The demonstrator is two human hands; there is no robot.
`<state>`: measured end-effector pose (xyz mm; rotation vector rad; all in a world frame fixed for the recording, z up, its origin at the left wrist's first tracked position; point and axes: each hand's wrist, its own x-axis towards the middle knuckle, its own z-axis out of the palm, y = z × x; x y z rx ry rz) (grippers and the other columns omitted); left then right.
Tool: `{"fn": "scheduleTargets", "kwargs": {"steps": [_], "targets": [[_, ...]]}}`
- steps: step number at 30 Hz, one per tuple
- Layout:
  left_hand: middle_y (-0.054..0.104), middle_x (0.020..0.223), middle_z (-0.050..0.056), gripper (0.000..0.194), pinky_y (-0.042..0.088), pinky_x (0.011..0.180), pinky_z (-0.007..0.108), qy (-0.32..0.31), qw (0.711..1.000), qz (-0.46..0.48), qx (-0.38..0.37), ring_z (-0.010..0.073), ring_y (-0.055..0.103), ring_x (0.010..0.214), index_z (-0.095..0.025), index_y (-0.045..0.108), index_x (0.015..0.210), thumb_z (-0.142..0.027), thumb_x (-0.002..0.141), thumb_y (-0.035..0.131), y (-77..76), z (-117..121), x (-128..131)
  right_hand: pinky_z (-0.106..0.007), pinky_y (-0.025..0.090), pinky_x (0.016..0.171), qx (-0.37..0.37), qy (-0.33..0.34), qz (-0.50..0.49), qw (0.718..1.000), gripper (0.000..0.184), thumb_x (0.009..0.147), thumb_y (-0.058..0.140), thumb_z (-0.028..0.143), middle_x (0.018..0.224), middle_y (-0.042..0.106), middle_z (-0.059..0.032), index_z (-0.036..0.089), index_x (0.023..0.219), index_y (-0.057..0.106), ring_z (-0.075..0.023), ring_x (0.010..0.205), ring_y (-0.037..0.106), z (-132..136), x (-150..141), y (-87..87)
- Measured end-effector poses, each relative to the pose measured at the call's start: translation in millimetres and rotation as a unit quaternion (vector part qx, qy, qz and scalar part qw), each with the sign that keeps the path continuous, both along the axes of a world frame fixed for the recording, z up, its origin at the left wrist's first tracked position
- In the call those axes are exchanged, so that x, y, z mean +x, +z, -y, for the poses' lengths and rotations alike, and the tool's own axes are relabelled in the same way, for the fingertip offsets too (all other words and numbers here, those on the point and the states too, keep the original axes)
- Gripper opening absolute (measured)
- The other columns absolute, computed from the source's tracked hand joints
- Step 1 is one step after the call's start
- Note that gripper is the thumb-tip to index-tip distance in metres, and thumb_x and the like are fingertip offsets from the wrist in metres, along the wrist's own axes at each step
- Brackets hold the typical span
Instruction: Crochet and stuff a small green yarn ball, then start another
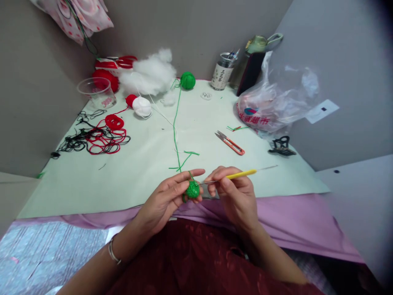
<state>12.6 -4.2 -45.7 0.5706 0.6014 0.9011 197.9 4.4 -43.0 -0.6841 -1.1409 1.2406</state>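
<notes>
My left hand pinches a small green crocheted piece between thumb and fingers, just above the near edge of the pale green table. My right hand grips a yellow-handled crochet hook, its metal tip pointing left into the green piece. A green yarn strand runs from the piece across the table to a green yarn ball at the back.
Orange thread snips lie right of centre. Tangled red and black yarn lies at the left, near a clear plastic cup. White stuffing, a red-and-white ball, a jar, a plastic bag and a black hair clip stand around the back and right.
</notes>
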Motion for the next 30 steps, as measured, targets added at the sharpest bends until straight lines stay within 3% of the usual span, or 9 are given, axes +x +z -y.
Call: {"fn": "scheduleTargets", "kwargs": {"steps": [4,8,13,20,30], "targets": [[0.065,0.075,0.005,0.039,0.042,0.065,0.026,-0.015,0.999,0.033,0.006,0.0131,0.054,0.067,-0.012,0.078,0.126,-0.036,0.100,0.063,-0.8,0.0,1.3,-0.026,0.056,0.056,0.036,-0.008,0.033,0.999,0.013,0.095,0.073,0.031,0.080,0.076,-0.0048,0.019,0.091,0.078,-0.0130,0.061,0.066,-0.8,0.0,1.4],[0.054,0.064,0.001,0.039,0.033,0.057,0.025,-0.017,0.999,0.031,0.005,0.0111,0.042,0.058,-0.010,0.079,0.120,-0.036,0.101,0.057,-0.1,0.6,4.2,-0.025,0.052,0.051,0.000,0.006,0.026,1.000,0.015,0.093,0.075,0.033,0.077,0.075,-0.0048,0.018,0.089,0.077,-0.0127,0.057,0.063,-2.4,3.6,-0.3],[0.058,0.069,0.003,0.037,0.038,0.062,0.026,0.000,1.000,0.016,0.009,0.0129,0.048,0.064,-0.012,0.080,0.119,-0.038,0.098,0.064,0.1,0.3,3.8,-0.024,0.051,0.049,-0.035,0.011,0.012,0.999,0.015,0.092,0.076,0.034,0.074,0.073,-0.0032,0.019,0.087,0.076,-0.0117,0.054,0.060,-2.7,5.6,-2.7],[0.069,0.085,0.008,0.036,0.045,0.075,0.030,-0.017,0.998,0.032,0.047,0.0181,0.060,0.081,-0.014,0.079,0.122,-0.039,0.101,0.063,1.7,-0.4,5.9,-0.026,0.056,0.059,0.066,-0.012,0.050,0.997,0.011,0.097,0.072,0.029,0.084,0.075,-0.0037,0.021,0.095,0.079,-0.0126,0.064,0.066,1.5,0.6,0.1],[0.047,0.063,-0.001,0.040,0.034,0.065,0.027,-0.015,0.999,0.027,0.009,0.0121,0.038,0.061,-0.010,0.078,0.122,-0.036,0.105,0.053,2.9,1.2,5.3,-0.024,0.054,0.058,0.027,0.021,-0.001,0.999,0.009,0.095,0.074,0.025,0.081,0.076,-0.0043,0.021,0.094,0.083,-0.0117,0.064,0.065,-3.0,2.8,0.1]]}}
